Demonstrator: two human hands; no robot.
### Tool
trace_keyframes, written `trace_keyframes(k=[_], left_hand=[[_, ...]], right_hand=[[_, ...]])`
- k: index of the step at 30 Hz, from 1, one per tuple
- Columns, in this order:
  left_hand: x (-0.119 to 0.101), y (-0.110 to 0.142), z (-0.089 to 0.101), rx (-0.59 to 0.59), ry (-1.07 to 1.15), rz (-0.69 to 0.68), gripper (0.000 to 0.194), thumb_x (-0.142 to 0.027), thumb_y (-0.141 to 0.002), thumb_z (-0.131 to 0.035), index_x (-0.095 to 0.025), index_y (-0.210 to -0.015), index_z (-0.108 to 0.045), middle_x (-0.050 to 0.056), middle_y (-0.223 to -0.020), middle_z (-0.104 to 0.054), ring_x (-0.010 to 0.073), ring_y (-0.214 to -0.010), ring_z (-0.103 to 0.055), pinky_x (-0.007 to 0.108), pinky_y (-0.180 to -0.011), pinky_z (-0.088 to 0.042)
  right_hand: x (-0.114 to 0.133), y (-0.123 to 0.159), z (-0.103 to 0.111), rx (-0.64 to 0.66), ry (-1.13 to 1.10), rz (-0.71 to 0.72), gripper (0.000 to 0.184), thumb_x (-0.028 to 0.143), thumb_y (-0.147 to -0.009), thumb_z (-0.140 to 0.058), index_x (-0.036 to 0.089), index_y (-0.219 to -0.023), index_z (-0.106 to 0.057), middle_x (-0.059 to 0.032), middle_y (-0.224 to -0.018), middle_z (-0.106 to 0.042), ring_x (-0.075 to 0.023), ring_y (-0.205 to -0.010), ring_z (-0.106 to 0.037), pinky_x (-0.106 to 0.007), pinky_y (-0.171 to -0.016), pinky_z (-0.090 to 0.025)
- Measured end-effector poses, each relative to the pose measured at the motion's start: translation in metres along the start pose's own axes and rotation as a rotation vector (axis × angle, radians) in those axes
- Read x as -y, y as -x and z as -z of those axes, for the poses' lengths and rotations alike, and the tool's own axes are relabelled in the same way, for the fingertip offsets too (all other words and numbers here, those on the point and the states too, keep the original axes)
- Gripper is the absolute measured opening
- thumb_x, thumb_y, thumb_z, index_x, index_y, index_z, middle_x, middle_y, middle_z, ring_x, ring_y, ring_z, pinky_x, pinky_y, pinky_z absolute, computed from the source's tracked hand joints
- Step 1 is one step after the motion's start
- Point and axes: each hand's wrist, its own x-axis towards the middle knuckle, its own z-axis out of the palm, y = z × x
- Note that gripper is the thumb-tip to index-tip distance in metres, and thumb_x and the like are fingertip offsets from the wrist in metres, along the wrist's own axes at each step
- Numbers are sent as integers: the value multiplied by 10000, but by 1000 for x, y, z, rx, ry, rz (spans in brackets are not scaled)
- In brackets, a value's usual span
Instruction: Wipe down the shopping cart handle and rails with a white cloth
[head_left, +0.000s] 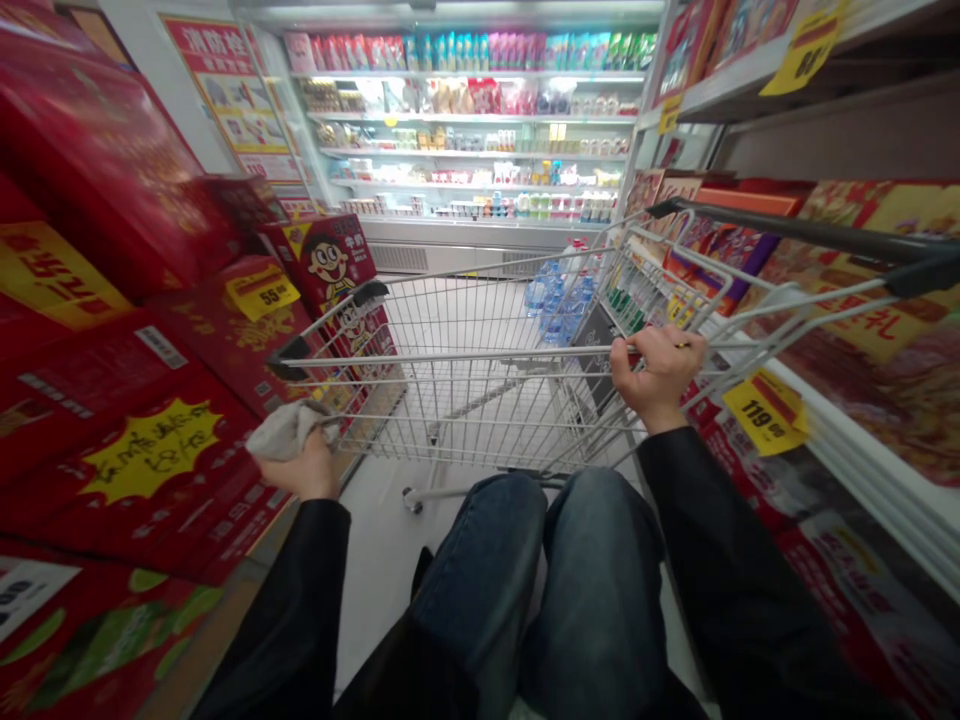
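Observation:
A metal wire shopping cart [480, 410] stands crosswise in front of my knees. Its dark handle bar [810, 228] is at the right and its narrower end with black corner caps at the left. My right hand [660, 375] is closed around the near top rail of the cart. My left hand [307, 470] is wrapped round a light grey cloth [285, 430], low by the cart's left end. Whether the cloth touches the wire there I cannot tell. No goods show in the basket.
Stacked red gift boxes [202, 460] with yellow price tags rise close on the left. A shelf [885, 420] of boxed goods runs along the right. Bottled water packs [559, 300] stand on the floor beyond the cart, before a lit refrigerated case [472, 235].

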Motion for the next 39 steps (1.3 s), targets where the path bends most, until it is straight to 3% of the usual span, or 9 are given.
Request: trace_keyframes(k=[3,6,8,13,17,22,27,32,39], left_hand=[[-26,35,-11,-7,81,43,675,-528,-735,-802,-126,-1223,-564,125,-1310,-615,270,-1214,-607,494,-1148,-498],[-59,78,-21,208,176,130,761,-477,-565,-909,-160,-1182,-599,111,-1211,-683,257,-1095,-675,434,-1045,-579],[-82,106,-24,386,231,219,745,-463,-539,-915,-173,-1158,-619,101,-1137,-714,257,-1023,-701,401,-950,-621],[-126,159,-21,787,326,368,680,-521,-640,-851,-188,-1183,-615,95,-1065,-735,270,-943,-723,401,-817,-651],[-143,172,-11,935,283,335,597,-466,-687,-846,-213,-1180,-625,88,-1099,-732,264,-984,-719,396,-858,-641],[-147,175,-4,927,130,159,503,-320,-730,-798,-258,-1203,-638,63,-1121,-724,261,-1017,-698,432,-959,-603],[-134,204,-7,717,-153,-217,753,-281,-808,-724,-290,-1500,-428,115,-1380,-620,327,-1231,-626,503,-1066,-554],[-133,235,-18,574,-285,-461,823,-227,-908,-568,-331,-1598,-131,124,-1621,-338,330,-1476,-408,570,-1198,-442],[-147,225,-12,782,-330,-569,1021,-186,-826,-563,-223,-1587,117,173,-1682,42,399,-1580,-21,740,-1260,-236]], right_hand=[[6,8,14,-14,-119,-2,227,412,-925,-533,225,-852,-638,-43,-897,-685,-232,-958,-585,-438,-974,-349],[34,31,33,-99,-341,-123,314,436,-907,-601,214,-1129,-630,-127,-1267,-629,-288,-1224,-550,-508,-1086,-350],[63,53,43,-43,-631,-302,330,446,-903,-637,235,-1157,-625,-109,-1216,-660,-276,-1210,-580,-507,-1103,-384],[121,105,56,557,-1507,-845,486,629,-875,-641,252,-1180,-666,-97,-1189,-734,-259,-1109,-688,-460,-1026,-507],[134,126,65,836,-1714,-844,609,723,-832,-637,233,-1190,-694,-82,-1190,-753,-262,-1172,-681,-437,-1051,-518],[152,144,72,765,-1513,-725,621,477,-686,-883,251,-1218,-657,-52,-1186,-750,-256,-1132,-694,-413,-1029,-548],[185,159,77,586,-1474,-797,820,365,-577,-959,278,-1287,-558,-59,-1303,-688,-265,-1228,-645,-394,-1085,-515],[201,162,86,517,-1558,-985,639,407,-760,-844,290,-1310,-540,-55,-1398,-648,-256,-1350,-578,-429,-1195,-425],[197,144,91,524,-1729,-1116,566,447,-770,-830,270,-1267,-624,-61,-1368,-682,-282,-1349,-588,-500,-1203,-417]])
